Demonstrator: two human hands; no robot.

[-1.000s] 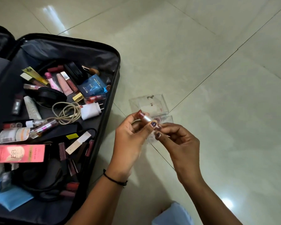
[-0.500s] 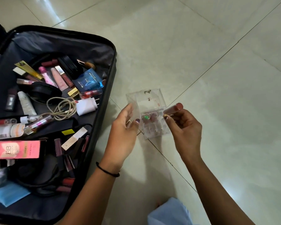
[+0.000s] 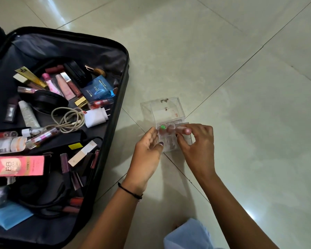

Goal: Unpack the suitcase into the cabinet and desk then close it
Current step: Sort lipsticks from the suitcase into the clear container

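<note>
**Right hand sets lipstick at clear box, left hand steadies it**

Lipstick (image 3: 182, 129): pinkish tube, pinched in the curled fingers and thumb of the right hand (image 3: 197, 141), lying nearly flat over the top slots of the clear organizer box (image 3: 169, 112). Tube tip points left from the fingertips, toward a green-capped item (image 3: 162, 127) already in a slot. The box sits on the tiled floor (image 3: 241, 87), with its lid raised just beyond both sets of fingertips.

Left hand (image 3: 147, 150): fingers nearly straight and relaxed, holding nothing, laid along the box's left wall with the thumb at its front corner. Firm contact can't be judged. Black band (image 3: 130, 191) on that wrist.

Suitcase (image 3: 113, 123): open on the floor, left of the left hand, near but apart from the fingers. Inside, well left of the fingers: white charger (image 3: 96, 116), coiled cable (image 3: 68, 119), blue packet (image 3: 99, 88), pink BB cream carton (image 3: 16, 166) and many scattered lip tubes.
</note>
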